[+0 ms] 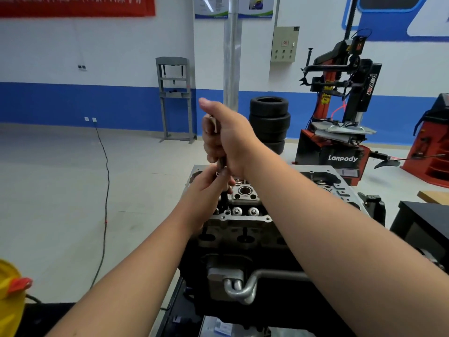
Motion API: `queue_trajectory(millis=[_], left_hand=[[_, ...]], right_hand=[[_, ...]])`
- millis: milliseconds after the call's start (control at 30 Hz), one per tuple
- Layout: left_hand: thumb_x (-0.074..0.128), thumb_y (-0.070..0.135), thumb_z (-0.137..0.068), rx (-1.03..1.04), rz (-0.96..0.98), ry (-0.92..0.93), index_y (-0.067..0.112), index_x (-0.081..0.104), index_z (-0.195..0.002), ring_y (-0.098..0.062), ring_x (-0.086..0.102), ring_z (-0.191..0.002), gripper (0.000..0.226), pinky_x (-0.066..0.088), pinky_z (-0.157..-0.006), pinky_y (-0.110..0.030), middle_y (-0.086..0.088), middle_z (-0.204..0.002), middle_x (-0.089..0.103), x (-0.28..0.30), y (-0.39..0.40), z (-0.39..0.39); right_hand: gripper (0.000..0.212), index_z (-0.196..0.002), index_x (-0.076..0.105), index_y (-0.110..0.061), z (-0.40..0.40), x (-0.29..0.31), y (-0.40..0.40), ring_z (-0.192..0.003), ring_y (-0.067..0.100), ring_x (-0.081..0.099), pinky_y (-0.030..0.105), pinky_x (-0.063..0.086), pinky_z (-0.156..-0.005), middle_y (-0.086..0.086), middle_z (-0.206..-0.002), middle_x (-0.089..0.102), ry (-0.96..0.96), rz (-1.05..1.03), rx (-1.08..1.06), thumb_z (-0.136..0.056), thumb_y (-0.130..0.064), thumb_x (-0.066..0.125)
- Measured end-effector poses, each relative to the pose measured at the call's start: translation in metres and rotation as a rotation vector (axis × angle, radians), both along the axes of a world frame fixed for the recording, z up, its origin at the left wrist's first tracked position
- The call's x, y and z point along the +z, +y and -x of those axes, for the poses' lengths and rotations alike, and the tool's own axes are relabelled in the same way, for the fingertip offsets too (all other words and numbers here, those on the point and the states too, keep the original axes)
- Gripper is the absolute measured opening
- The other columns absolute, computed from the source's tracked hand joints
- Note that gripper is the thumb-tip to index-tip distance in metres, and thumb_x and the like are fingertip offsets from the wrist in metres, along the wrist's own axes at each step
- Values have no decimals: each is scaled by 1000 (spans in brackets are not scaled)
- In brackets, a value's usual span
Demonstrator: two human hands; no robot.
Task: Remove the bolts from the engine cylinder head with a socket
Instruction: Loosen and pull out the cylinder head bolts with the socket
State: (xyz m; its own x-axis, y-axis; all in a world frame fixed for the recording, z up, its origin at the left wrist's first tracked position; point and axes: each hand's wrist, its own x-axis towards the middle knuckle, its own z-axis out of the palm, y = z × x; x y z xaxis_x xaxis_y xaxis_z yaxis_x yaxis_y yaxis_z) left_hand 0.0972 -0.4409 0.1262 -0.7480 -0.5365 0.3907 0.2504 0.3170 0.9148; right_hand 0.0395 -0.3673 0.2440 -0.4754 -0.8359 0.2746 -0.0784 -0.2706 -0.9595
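In the head view, the engine cylinder head (pixel 245 203) sat in the middle of the frame, a little below centre, on top of a dark engine block (pixel 243 276). A socket wrench (pixel 222 164) stood almost upright over the left part of the cylinder head, with its dark lower end going down into it. The right hand (pixel 226 135) was at the centre of the frame, its fingers curled around the upper handle of the wrench and the thumb pointing up. Just below it, the left hand (pixel 206 190) pinched the lower shaft of the wrench with its fingers. The bolt under the tool was hidden. Behind, right of centre, stood a stack of tyres (pixel 269 122), and in the upper right a red and black tyre changer (pixel 340 113). A black cable (pixel 105 190) lay on the floor at the left.
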Motion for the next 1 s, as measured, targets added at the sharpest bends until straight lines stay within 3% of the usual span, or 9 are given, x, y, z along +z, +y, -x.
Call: queue_trajectory(millis=[100, 200, 333, 400, 567, 633, 733, 900, 1000], left_hand=[[38, 71, -88, -51, -31, -67, 30, 74, -100, -23, 72, -97, 56, 50, -90, -44, -2, -101, 78, 1, -1, -1], [48, 70, -87, -37, -36, -27, 31, 74, -93, -15, 73, -86, 47, 48, -79, -34, 0, -94, 77, 4, -1, -2], [65, 49, -92, 43, -51, 42, 30, 74, -85, -14, 62, -74, 23, 43, -77, -38, 0, -81, 72, 2, -3, 2], [75, 51, -76, 86, -69, 59, 17, 70, -88, -21, 52, -72, 36, 41, -69, -43, -5, -77, 65, 2, -3, 3], [56, 75, -82, 43, -75, 21, 42, 72, -90, -18, 63, -82, 37, 45, -77, -34, 7, -92, 75, 2, -4, -2], [45, 74, -89, 0, -53, -27, 40, 74, -99, -16, 70, -99, 46, 49, -88, -39, 6, -103, 77, 2, -4, -1], [45, 69, -91, -44, -13, -57, 30, 75, -100, -21, 74, -96, 50, 51, -89, -42, -1, -103, 78, 1, -2, 1], [61, 55, -92, 13, -51, 27, 31, 76, -84, -10, 66, -74, 29, 45, -76, -35, 4, -81, 73, 1, -6, 2], [70, 52, -70, 83, -41, 21, 20, 68, -80, -16, 51, -68, 33, 43, -63, -35, 0, -72, 64, 2, -5, 5]], right_hand=[[41, -60, 42, -19, 9, 2, 6, -50, 15, 19, 30, 21, -52, -4, -50, 27, -76, 12, 65, -97, -33, 51], [34, -65, 48, -18, 8, 3, 10, -50, 14, 26, 31, 26, -55, -4, -51, 36, -199, 44, 1, -96, -32, 53], [24, -79, 55, -15, -9, -2, 5, -64, 17, 47, 34, 41, -65, -1, -66, 53, 7, 72, -379, -98, -29, 53], [27, -76, 57, -17, -14, -7, 2, -68, 15, 47, 35, 41, -67, -3, -67, 52, 18, 106, -400, -98, -29, 48], [42, -59, 43, -20, 2, -2, 1, -46, 14, 24, 30, 23, -50, -4, -50, 33, -45, 43, -94, -96, -37, 53], [41, -58, 41, -20, 11, 0, 3, -47, 14, 21, 27, 20, -47, -5, -50, 29, -60, 18, 78, -95, -35, 51], [40, -59, 42, -19, 18, 2, 9, -46, 13, 21, 29, 20, -51, -6, -49, 28, -115, 19, 140, -96, -34, 48], [29, -70, 55, -16, -3, -3, 4, -55, 16, 41, 32, 36, -59, -2, -57, 47, -81, 92, -260, -97, -29, 55], [28, -79, 55, -7, -19, -10, -1, -67, 17, 44, 35, 39, -65, 2, -68, 47, 11, 157, -445, -99, -26, 51]])
